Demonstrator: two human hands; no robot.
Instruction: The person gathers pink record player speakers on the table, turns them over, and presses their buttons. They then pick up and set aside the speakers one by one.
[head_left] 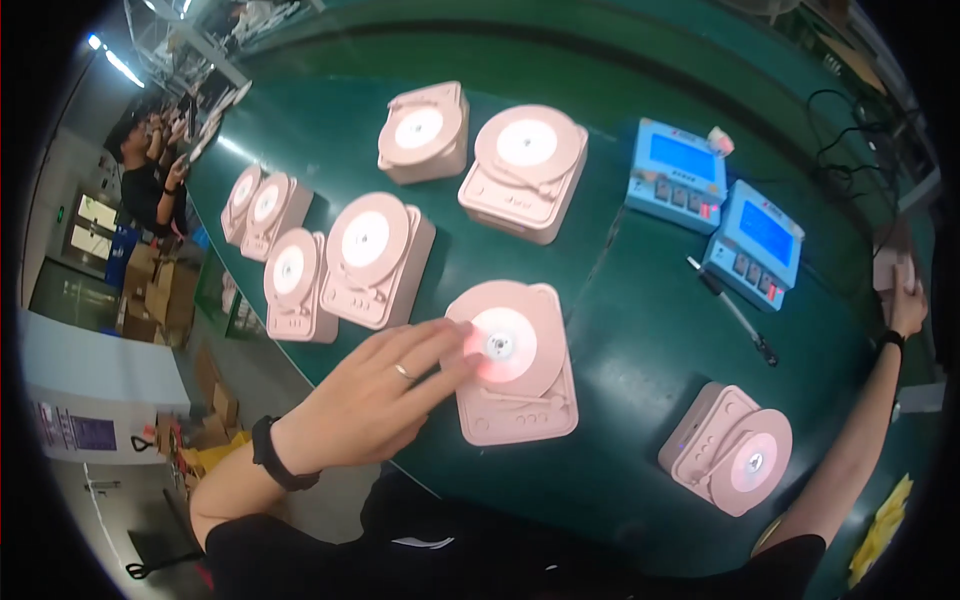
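My left hand (385,390) lies over the left edge of a pink toy record player (520,425), its fingers stretched across the lit white-centred disc and glowing red at the tips. The thumb is hidden. At the far right, my right hand (907,300) is closed on a pale pink boxy thing (888,262), partly lost at the dark rim of the view. Between my arms another pink record player (690,435) sits turned at an angle, with a white-centred disc and a tonearm.
More pink record players (375,290) stand in a group at the left and at the back (520,205). Two blue meters (675,185) with lit screens stand right of centre, a pen (735,315) beside them. Black cables (850,150) hang far right. Another person (145,185) is at the far left.
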